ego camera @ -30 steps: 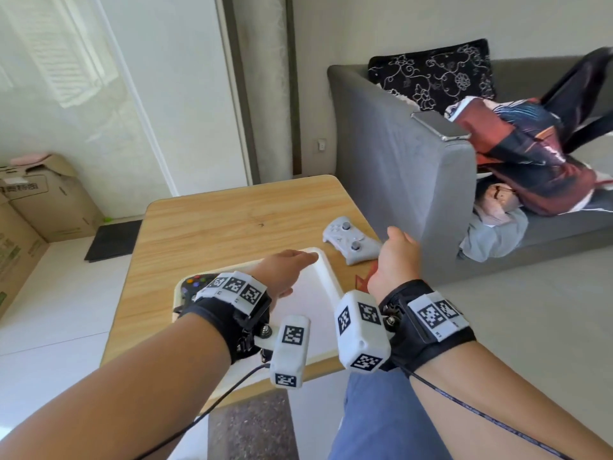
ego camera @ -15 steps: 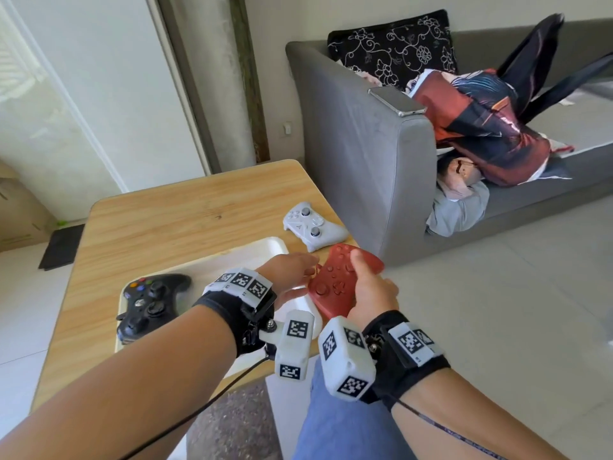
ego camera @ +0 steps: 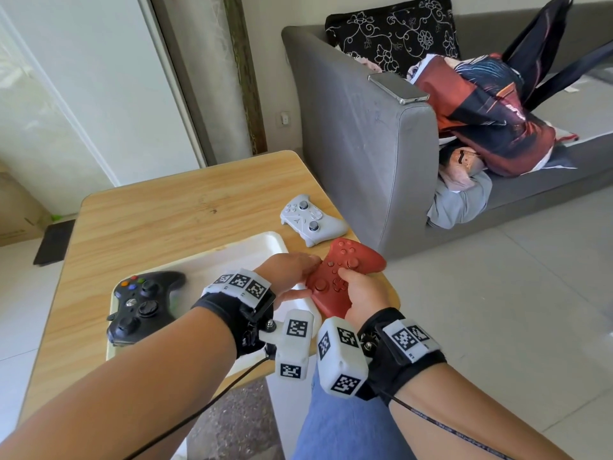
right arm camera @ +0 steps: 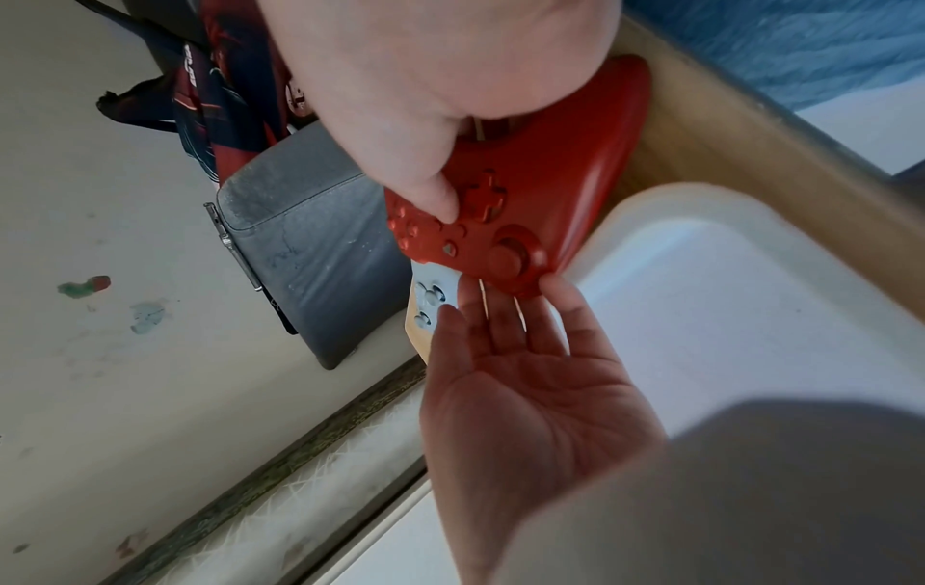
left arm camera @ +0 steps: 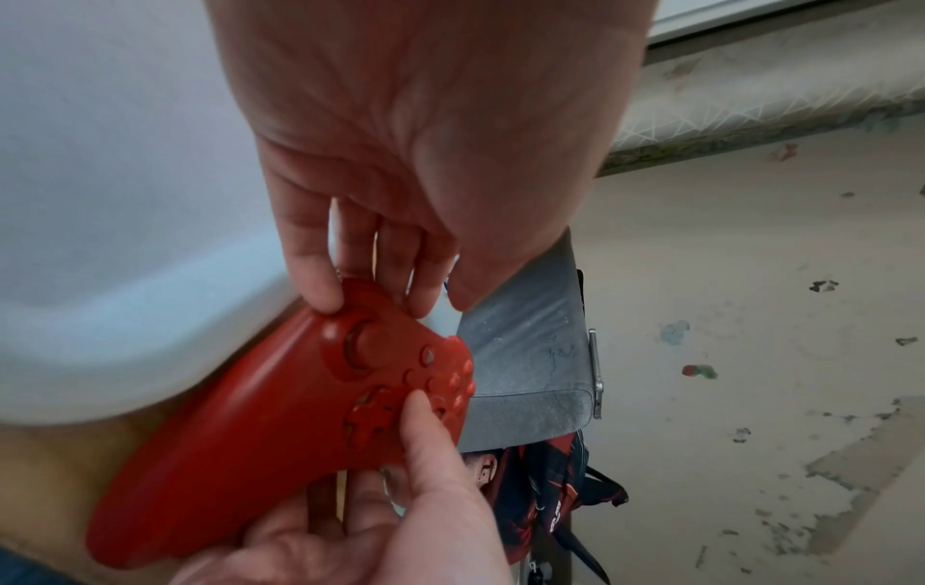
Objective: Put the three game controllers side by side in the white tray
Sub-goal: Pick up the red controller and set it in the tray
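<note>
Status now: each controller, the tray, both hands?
Red controller, held up beside the tray's right rim, face up.
Black controller, face up at the tray's left end.
White controller, face up on the table, outside the tray.
Tray, holds only the black controller.
Left hand, straight fingertips touching the red controller.
Right hand, gripping the red controller.

The left forearm point(ego camera: 116, 393) reaches in from 7 o'clock and the right forearm point(ego camera: 481, 410) from 5 o'clock. The right hand point(ego camera: 363, 293) curls round the red controller point(ego camera: 351, 260), thumb on its face. The left hand point(ego camera: 285, 270), at its 9 o'clock, lays nearly straight fingertips point(left arm camera: 325, 293) on the edge, perhaps only touching.
</note>
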Available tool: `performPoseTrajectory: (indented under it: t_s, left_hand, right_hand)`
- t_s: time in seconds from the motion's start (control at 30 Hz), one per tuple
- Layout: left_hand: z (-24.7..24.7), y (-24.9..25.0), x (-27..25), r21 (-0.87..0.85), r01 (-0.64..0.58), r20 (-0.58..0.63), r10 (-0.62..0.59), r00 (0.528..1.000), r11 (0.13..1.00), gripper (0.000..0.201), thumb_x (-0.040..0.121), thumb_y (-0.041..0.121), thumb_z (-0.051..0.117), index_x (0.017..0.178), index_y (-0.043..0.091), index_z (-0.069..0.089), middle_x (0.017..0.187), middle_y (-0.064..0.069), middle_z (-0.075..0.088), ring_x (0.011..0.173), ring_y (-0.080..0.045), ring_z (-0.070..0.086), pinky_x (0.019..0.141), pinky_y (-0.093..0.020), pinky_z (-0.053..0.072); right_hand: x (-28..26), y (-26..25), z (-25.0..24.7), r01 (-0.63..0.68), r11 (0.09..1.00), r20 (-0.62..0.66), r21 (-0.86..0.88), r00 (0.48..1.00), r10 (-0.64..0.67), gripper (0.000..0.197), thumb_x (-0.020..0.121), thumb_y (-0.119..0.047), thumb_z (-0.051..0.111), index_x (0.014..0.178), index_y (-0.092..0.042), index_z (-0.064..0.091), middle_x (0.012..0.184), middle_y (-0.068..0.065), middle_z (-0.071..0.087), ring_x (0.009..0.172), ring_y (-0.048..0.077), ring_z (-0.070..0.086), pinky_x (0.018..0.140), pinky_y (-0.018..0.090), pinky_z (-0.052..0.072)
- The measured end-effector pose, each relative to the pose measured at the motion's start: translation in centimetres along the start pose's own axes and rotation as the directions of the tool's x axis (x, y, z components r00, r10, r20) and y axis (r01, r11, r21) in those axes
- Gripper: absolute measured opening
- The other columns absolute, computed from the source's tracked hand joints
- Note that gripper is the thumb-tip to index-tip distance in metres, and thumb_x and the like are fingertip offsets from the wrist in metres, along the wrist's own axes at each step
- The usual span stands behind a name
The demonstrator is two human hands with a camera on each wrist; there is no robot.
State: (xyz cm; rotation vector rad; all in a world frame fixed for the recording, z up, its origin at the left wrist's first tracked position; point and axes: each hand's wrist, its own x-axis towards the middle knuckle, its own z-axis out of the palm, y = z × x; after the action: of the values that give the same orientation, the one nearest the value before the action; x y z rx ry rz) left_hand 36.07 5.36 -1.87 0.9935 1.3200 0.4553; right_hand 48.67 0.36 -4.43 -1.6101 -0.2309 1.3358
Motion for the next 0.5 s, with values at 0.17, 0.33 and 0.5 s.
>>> performPoseTrajectory:
  t_s: [0.17, 0.33, 0.5]
  left_hand:
    - [-0.5, -0.2, -0.2, 0.029, -0.062, -0.026, 0.062, 0.998, 0.998, 0.009, 0.091, 0.023, 0.058, 0.098, 0.029, 0.061, 0.106, -0.003, 0.066, 0.093, -0.013, 0.061, 0.065, -0.025, 0.049]
    - [-2.0, 0.5, -0.9, -0.019, -0.163, -0.102, 0.16, 0.982, 0.986, 0.029, 0.091, 0.026, 0.061, 0.119, 0.026, 0.057, 0.103, -0.002, 0.071, 0.073, -0.003, 0.066, 0.062, -0.016, 0.038]
    - [-4.4, 0.9, -1.8, -0.055, -0.181, -0.174, 0.169, 0.97, 0.982, 0.039, 0.086, 0.042, 0.065, 0.12, 0.024, 0.062, 0.102, 0.005, 0.065, 0.101, -0.013, 0.06, 0.077, -0.03, 0.041]
  right_hand:
    - [-0.2, 0.3, 0.3, 0.091, 0.995, 0.017, 0.037, 0.996, -0.092, 0.013, 0.087, -0.028, 0.066, 0.086, -0.015, 0.065, 0.087, 0.008, 0.07, 0.081, 0.029, 0.067, 0.08, 0.041, 0.053]
    - [-0.8, 0.0, 1.4, 0.158, 0.983, 0.069, 0.09, 0.984, -0.165, 0.012, 0.083, -0.027, 0.071, 0.085, -0.018, 0.065, 0.092, 0.012, 0.073, 0.084, 0.03, 0.07, 0.075, 0.04, 0.056]
    - [-2.3, -0.3, 3.3, 0.169, 0.973, 0.158, 0.157, 0.968, -0.193, 0.026, 0.081, -0.025, 0.074, 0.102, -0.01, 0.07, 0.097, 0.013, 0.075, 0.087, 0.03, 0.072, 0.07, 0.037, 0.057]
